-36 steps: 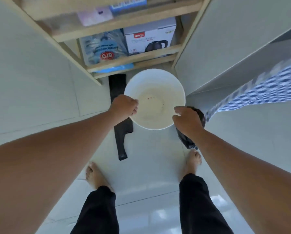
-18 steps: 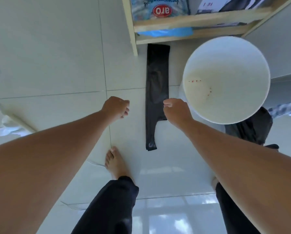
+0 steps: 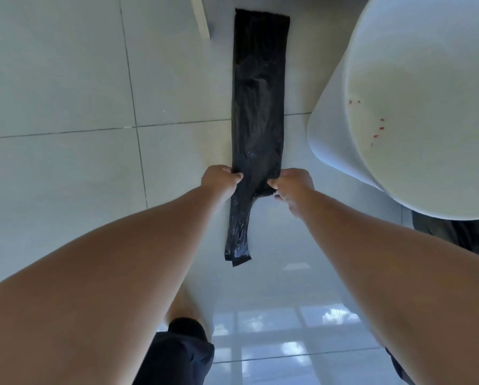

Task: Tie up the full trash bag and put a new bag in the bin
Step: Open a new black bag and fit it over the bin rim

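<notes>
A new black trash bag [image 3: 259, 93] lies flat and folded lengthwise on the pale tiled floor, its handle strip pointing toward me. My left hand [image 3: 221, 180] pinches its left edge and my right hand [image 3: 294, 184] pinches its right edge, both just above the handle strip. The white bin [image 3: 341, 112] stands to the right, unlined, with a few small red specks inside. The full black trash bag [image 3: 471, 234] shows partly behind the bin at the right edge.
A wooden shelf leg [image 3: 202, 18] stands on the floor at top centre, left of the bag's far end. Glossy tiles [image 3: 52, 79] stretch to the left. My trouser legs [image 3: 177, 354] are at the bottom of the view.
Both hands left the bin's rim, moved left to the flat black bag and took hold of its two edges. The view dropped closer to the floor.
</notes>
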